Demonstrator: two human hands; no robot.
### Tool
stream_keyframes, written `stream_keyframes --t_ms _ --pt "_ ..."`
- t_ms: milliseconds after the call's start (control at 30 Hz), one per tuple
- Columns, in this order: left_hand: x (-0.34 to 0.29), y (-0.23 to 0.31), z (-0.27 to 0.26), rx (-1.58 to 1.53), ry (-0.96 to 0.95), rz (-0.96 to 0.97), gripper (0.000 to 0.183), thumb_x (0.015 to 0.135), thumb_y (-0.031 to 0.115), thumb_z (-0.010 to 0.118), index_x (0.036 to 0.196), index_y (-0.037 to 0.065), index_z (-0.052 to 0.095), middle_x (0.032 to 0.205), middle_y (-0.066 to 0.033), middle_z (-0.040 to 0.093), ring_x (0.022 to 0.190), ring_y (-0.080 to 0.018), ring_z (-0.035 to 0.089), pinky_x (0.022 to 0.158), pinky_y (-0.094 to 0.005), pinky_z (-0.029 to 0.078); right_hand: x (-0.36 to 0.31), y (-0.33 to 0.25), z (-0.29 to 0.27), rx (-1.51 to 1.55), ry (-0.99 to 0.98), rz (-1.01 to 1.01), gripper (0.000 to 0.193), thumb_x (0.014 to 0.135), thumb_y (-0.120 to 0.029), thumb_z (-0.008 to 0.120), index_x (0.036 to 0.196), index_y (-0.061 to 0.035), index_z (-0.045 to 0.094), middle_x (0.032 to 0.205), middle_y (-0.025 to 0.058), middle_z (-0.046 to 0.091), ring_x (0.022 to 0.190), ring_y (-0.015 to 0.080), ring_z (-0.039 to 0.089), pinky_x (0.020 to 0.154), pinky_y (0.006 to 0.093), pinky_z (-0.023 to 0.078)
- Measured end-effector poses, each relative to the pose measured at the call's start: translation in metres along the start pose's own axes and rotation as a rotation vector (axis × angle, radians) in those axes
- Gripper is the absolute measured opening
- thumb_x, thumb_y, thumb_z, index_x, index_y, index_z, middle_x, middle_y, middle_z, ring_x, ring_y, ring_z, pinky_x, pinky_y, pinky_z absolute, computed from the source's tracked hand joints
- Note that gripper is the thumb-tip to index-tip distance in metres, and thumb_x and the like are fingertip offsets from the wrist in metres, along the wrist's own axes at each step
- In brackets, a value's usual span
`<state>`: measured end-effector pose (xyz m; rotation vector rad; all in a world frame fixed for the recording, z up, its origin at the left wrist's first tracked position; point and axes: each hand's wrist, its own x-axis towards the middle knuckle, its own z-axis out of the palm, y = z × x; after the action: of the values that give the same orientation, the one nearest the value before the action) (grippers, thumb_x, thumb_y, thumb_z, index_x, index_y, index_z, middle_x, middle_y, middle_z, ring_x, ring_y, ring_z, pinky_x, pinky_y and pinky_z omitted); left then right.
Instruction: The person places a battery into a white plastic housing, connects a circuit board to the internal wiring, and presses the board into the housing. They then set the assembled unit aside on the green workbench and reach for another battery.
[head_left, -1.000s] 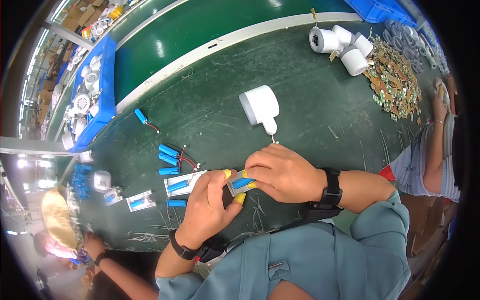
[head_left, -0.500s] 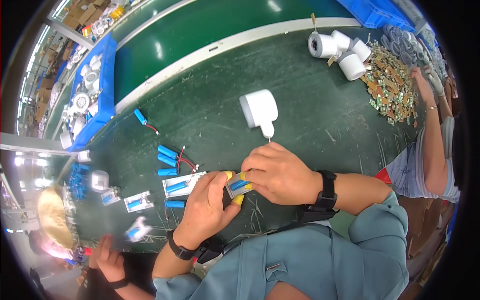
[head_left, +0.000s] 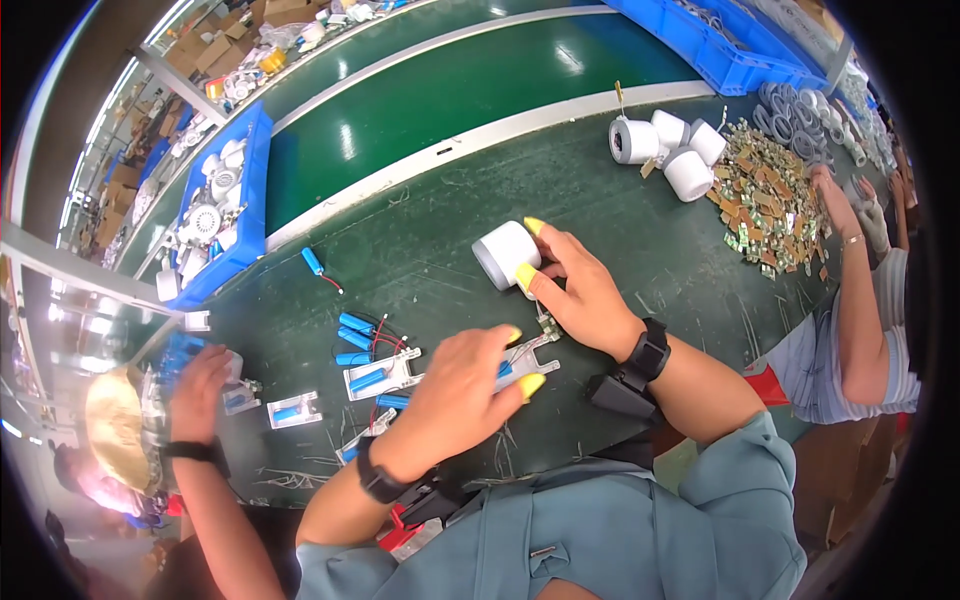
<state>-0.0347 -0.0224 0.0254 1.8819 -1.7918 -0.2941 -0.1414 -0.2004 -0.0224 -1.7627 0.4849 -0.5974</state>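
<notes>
Head view, centre of frame: left hand [head_left: 455, 385] lies palm-down over a white bracket [head_left: 528, 357] holding a blue cell, on the dark green table [head_left: 420, 250]. Fingers curled down on it, yellow fingertip covers showing; whether they pinch it or just press on it I cannot tell. Right hand [head_left: 580, 290] sits just up and right of that, thumb and forefinger closed around the side of a white cylindrical housing [head_left: 503, 253] standing on the table. Small circuit board [head_left: 547, 326] lies just below the right hand, between the two hands.

Left of centre: loose blue cells [head_left: 355, 325] with red wires and another white bracket with a cell [head_left: 378, 378]; one single cell [head_left: 313, 261] further up. Upper right: white rolls [head_left: 665, 150] beside a heap of small boards [head_left: 765, 195]. Blue bin [head_left: 225, 215] at upper left holds white parts. Another person's hand [head_left: 195, 390] at lower left, a third person's forearm [head_left: 850, 270] at right edge.
</notes>
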Motion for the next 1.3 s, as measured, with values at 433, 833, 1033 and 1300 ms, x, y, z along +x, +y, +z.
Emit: stream_keyframes --t_ms 433,833,1033,1300 --pt "0.007 -0.016 -0.031 -1.149 0.211 -0.32 0.031 0.09 0.003 0.06 0.121 0.002 0.056 0.106 -0.0085 0.067 0.097 -0.0164 0.064 0.088 -0.0309 0.052 -0.01 0.004 -0.005 0.24 -0.016 0.034 0.031 0.102 -0.017 0.05 0.129 -0.0014 0.051 0.12 0.0053 0.056 0.099 0.0136 0.062 0.068 0.0241 0.053" --pt "-0.182 -0.106 -0.208 0.149 0.628 -0.759 0.02 0.096 0.008 0.055 0.112 -0.002 0.058 0.094 -0.0043 0.063 0.084 -0.012 0.061 0.077 -0.026 0.049 -0.014 0.001 0.003 0.062 -0.194 -0.077 0.024 0.093 -0.001 0.052 0.116 0.0025 0.057 0.104 0.0102 0.054 0.075 0.015 0.065 0.061 0.0251 0.049" --pt "-0.196 -0.13 -0.175 0.844 0.341 -0.635 0.024 0.086 0.011 0.064 0.108 0.003 0.062 0.098 -0.0184 0.068 0.092 -0.0338 0.068 0.079 -0.0398 0.052 -0.013 0.003 0.002 0.08 -0.224 0.005 0.026 0.093 0.0 0.049 0.118 0.0006 0.056 0.108 0.0059 0.053 0.078 0.0114 0.063 0.064 0.0232 0.051" --pt "-0.106 -0.05 -0.07 0.164 -0.031 -0.365 0.033 0.08 0.009 0.07 0.11 0.002 0.058 0.091 -0.0133 0.065 0.083 -0.0337 0.064 0.07 -0.0426 0.05 -0.013 0.007 0.003 0.06 -0.226 0.008 0.026 0.092 0.002 0.048 0.116 0.0009 0.057 0.106 0.0059 0.054 0.077 0.0113 0.063 0.064 0.0233 0.051"
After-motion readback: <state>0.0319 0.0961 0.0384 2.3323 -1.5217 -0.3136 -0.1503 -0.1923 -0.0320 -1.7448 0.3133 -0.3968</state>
